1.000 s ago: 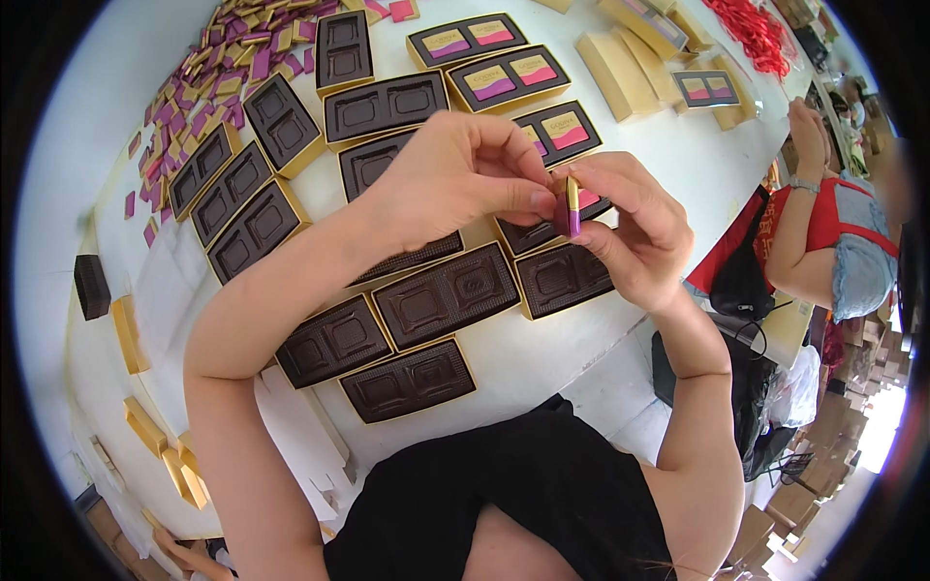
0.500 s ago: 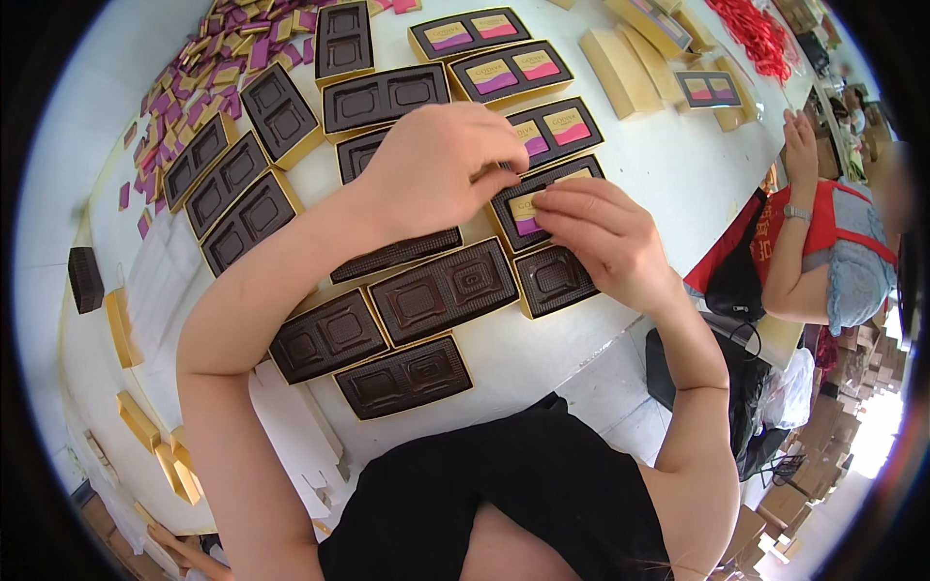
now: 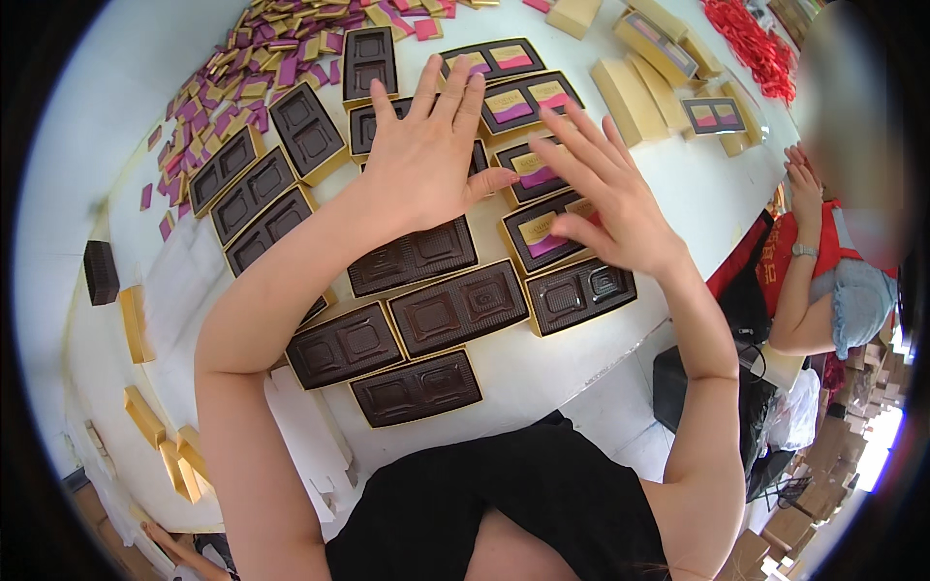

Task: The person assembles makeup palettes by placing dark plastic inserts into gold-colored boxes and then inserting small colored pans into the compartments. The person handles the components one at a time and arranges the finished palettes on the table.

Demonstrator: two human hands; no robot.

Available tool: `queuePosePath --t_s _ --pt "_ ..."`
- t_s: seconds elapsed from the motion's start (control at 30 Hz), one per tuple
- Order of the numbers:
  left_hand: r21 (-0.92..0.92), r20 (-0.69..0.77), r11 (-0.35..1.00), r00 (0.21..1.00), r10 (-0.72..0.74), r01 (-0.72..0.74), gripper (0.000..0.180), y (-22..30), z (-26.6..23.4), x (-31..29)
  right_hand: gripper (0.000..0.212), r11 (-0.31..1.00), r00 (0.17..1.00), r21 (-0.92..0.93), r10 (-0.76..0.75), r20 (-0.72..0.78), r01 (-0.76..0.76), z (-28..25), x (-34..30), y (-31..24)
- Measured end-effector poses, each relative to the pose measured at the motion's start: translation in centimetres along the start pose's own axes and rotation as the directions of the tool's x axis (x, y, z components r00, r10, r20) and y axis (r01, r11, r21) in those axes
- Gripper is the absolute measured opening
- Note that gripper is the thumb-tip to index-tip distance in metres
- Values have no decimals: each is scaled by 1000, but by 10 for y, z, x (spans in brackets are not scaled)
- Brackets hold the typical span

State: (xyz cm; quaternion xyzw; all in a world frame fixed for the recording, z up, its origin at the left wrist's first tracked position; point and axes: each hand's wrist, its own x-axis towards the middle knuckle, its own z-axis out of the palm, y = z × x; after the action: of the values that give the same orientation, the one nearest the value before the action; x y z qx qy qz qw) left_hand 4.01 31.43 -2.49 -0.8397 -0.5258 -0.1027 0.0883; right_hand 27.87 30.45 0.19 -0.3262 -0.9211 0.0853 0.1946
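My left hand is spread flat over the middle of the table, palm down above dark empty two-compartment trays in gold boxes. Its fingers are apart with nothing in them. My right hand hovers with fingers stretched and spread, partly covering a gold box whose left compartment holds a gold and purple wrapped chocolate. Part of a second wrapped piece shows under the fingers. Behind it, other boxes, such as the filled box, hold a purple and a pink piece each. An empty box sits just nearer.
A heap of purple, pink and gold wrapped chocolates spreads over the far left. Gold box sleeves and red ribbon lie at the far right. A person in red is at the right. More gold sleeves lie at the left.
Both hands have opened and drawn back from the wrapped chocolates; the left moved up and left, the right slightly up. The whole view has shifted a little.
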Motion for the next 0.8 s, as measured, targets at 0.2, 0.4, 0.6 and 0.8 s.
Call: queuePosePath --t_s 0.2,0.4,0.6,0.8 --pt "44 133 996 988 -83 77 115 -12 4 1 80 927 991 -368 -25 134 73 30 26 30" --pt "52 240 992 962 -127 118 117 -12 -8 1 74 913 998 -407 44 33 -27 38 34 44" --pt "36 224 993 968 -116 111 114 -14 -7 2 68 902 996 -426 89 9 -77 33 41 80" --pt "-53 109 990 986 -123 129 110 -27 13 16 65 947 996 -307 -89 23 91 39 53 66"
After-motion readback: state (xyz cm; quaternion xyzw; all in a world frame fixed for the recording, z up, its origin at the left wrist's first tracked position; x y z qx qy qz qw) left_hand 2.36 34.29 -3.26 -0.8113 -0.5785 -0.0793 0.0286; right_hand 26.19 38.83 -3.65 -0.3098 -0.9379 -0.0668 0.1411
